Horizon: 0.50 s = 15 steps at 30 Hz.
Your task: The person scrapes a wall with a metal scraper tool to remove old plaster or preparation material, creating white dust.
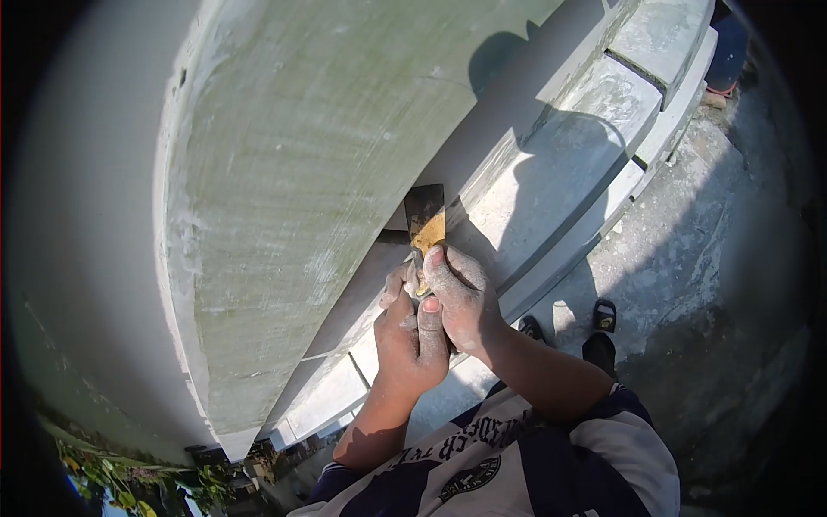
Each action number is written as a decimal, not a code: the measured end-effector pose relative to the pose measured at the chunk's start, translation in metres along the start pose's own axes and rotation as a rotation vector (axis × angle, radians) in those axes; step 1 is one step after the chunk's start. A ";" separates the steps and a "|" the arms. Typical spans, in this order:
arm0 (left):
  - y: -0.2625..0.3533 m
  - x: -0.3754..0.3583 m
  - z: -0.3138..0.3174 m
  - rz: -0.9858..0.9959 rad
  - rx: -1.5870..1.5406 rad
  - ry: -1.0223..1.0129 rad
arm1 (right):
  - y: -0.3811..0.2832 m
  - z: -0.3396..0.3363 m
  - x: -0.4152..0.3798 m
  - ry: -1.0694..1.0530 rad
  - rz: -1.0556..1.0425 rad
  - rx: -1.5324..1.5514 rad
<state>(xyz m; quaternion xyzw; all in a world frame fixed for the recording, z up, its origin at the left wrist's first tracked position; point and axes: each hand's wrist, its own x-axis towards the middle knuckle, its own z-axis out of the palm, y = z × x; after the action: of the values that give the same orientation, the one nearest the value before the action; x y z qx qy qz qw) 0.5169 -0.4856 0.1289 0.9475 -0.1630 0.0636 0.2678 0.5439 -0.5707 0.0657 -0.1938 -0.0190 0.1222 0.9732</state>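
Against the curved plastered column, both hands, left and right, clench a stiff, thin putty knife; best held low at its handle.

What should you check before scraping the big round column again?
1. Both hands on the scraper: ok. The left hand and right hand grip its handle together.
2. Scraper blade at the column: ok, it lies by the lower edge of the column.
3. Blade flat on the surface: cannot tell.
4. Feet steady: ok, both sandals stand on the concrete floor.
5. Stone ledge under the blade in sight: ok.
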 end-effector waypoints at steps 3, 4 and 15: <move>-0.009 0.000 0.009 -0.018 -0.053 -0.004 | 0.015 -0.003 0.008 0.014 -0.072 0.043; -0.006 0.003 0.012 -0.024 -0.074 0.026 | 0.013 -0.003 0.010 0.022 -0.077 0.022; -0.008 0.013 0.026 0.010 -0.160 0.080 | -0.012 0.001 0.021 0.060 -0.057 -0.042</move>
<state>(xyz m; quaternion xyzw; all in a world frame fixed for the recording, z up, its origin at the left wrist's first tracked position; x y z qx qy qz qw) 0.5332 -0.4961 0.1059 0.9190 -0.1612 0.0896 0.3485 0.5670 -0.5760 0.0712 -0.2172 0.0021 0.0881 0.9721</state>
